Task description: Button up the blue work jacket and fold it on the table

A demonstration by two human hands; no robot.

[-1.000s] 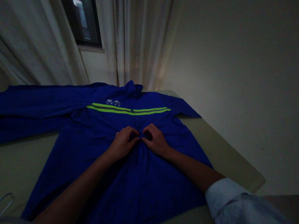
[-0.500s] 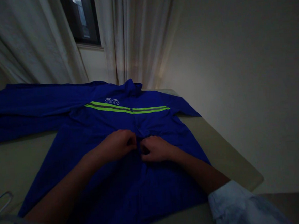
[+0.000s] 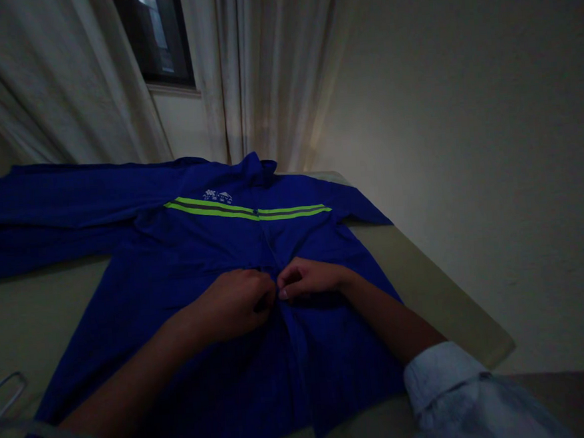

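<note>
A blue work jacket (image 3: 161, 281) lies spread front side up, collar at the far end. A yellow-green band with a dark centre line crosses its chest, below a small white print. My left hand (image 3: 242, 301) is closed at the jacket's front opening, its fingertips pinched on the placket. Right beside it, my right hand (image 3: 307, 278) pinches the opposite side of the same opening, thumb against fingers. The fingertips of both hands nearly meet. Whether a button sits between them is too dark to make out.
The jacket rests on a pale table (image 3: 441, 288) whose right edge runs along the wall. At lower left lies a white wire hanger (image 3: 51, 432), partly cut off. Pale curtains (image 3: 266, 67) hang beyond the table beside a dark window (image 3: 162, 38).
My left hand has shifted slightly right and nearer to me, while my right hand has turned and moved slightly up. The jacket's lower front edge now stands out as a separate flap.
</note>
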